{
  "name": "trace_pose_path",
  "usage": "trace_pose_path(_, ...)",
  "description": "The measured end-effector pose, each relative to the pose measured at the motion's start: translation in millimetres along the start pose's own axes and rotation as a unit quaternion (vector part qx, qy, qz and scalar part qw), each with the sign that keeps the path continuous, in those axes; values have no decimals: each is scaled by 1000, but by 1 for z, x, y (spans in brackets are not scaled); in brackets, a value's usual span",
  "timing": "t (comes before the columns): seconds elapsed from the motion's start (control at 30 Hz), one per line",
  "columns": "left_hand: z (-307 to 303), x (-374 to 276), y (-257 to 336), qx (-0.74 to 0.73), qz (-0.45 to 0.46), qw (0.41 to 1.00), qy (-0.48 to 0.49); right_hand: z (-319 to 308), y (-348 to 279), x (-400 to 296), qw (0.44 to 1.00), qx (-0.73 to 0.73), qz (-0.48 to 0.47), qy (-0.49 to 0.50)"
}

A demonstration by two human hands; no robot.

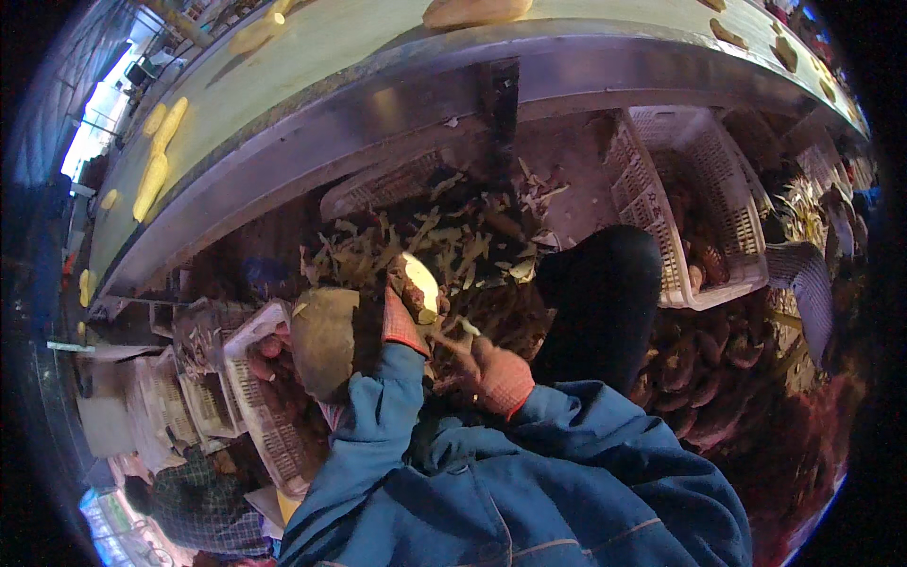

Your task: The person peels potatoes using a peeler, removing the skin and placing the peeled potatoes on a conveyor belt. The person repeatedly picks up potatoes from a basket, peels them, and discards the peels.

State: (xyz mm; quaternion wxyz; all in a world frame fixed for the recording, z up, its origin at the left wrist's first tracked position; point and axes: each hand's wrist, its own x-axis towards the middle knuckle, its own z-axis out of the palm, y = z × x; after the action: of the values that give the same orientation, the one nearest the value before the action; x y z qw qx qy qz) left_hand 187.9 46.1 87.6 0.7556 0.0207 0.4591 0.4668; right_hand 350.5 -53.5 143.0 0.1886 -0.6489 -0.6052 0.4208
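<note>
In front of my body, my left hand [404, 317], in an orange-cuffed work glove, grips a sweet potato [419, 287]. One face of this root is peeled to pale yellow, while brown-red skin stays on its sides. Just below and to the right is my right hand [497, 375], also gloved, its fingers curled around a small hand tool [464, 337]. That tool is blurred, and its pale end lies close to the root's lower end. Underneath both hands, a heap of peelings [425, 241] covers the floor.
A conveyor belt [340, 42] carrying peeled roots crosses ahead, behind a metal side rail [283, 135]. Plastic crates of sweet potatoes stand at left [273, 425] and right [673, 283]. Unpeeled sweet potatoes [694, 368] lie heaped at right. Another person [205, 503] is at lower left.
</note>
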Motion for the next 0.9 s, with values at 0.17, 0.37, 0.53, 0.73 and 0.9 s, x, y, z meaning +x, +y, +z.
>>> trace_pose_path(0.17,-3,-13,-3,59,79,994,-39,-21,2,73,968,-54,-240,56)
trace_pose_path(0.37,18,-14,-5,76,95,990,68,-14,-8,62,971,222,-45,-69)
trace_pose_path(0.53,-6,-2,5,42,44,998,25,4,-9,-11,991,57,17,-119)
trace_pose_path(0.73,10,-8,-6,-56,83,994,45,3,-11,6,994,-80,1,-81)
trace_pose_path(0.9,-8,-11,12,-35,17,999,-37,2,21,22,994,37,-102,23)
